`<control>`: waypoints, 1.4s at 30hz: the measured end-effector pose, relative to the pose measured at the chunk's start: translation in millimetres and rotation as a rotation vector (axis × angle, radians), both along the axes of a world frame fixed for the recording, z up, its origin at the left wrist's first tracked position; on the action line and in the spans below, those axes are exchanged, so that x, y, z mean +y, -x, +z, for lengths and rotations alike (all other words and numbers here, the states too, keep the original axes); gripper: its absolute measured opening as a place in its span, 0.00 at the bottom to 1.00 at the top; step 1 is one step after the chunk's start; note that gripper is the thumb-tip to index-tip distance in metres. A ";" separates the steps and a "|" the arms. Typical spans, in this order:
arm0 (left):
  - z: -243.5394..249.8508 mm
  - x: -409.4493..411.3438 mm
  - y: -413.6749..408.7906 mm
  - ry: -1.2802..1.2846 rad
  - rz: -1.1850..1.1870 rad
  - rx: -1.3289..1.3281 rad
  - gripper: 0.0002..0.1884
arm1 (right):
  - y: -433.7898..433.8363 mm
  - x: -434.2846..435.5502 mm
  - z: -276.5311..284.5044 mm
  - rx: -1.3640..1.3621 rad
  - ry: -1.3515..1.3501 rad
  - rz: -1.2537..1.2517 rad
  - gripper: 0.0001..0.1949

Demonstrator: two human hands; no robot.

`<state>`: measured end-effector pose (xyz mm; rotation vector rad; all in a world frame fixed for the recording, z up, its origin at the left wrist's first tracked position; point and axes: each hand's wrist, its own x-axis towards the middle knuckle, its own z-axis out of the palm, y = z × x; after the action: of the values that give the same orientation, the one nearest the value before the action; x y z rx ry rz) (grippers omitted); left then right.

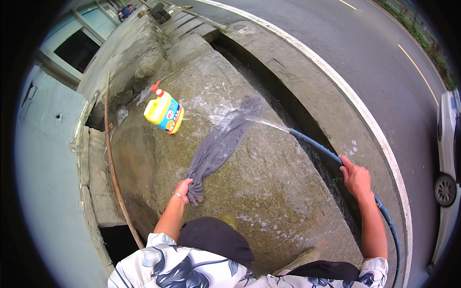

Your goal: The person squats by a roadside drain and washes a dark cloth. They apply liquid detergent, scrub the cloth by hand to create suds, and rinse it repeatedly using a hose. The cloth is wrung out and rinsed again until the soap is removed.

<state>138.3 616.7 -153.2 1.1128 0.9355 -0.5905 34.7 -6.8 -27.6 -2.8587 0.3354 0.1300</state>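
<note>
A wet grey cloth (225,144) lies stretched over the rough stone slab (273,172). Its near end is bunched in my left hand (184,189), which has a silver bracelet at the wrist. My right hand (356,178) grips a blue hose (317,144) above the drainage channel. Water (268,124) shoots from the hose's end onto the far part of the cloth and splashes toward the left. Beyond the cloth, to the left, stands a yellow detergent jug (164,112) with a red pump top and a printed label.
An open drainage channel (277,86) runs along the slab's right side, beside a road (360,54) with a white car (446,162). At left, a long wooden pole (111,162) leans near a pale blue wall (47,162) and a dark opening (120,241). Foam (277,228) spots the slab near my feet.
</note>
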 end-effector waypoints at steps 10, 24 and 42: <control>-38.3 17.4 -9.7 -0.789 -0.493 -0.246 0.24 | -10.1 12.0 -3.0 -0.076 -0.010 0.083 0.19; 34.8 -82.3 -91.3 -1.604 -0.900 -0.288 0.29 | 17.8 48.9 -25.9 0.007 0.048 0.225 0.21; 13.9 -161.1 -142.7 -0.989 -0.592 -0.620 0.25 | 3.3 8.1 8.4 0.013 -0.026 0.066 0.20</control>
<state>280.9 455.6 -139.3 2.3388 0.2929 -0.1727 31.4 1.3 -19.2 -2.8453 0.2399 0.1647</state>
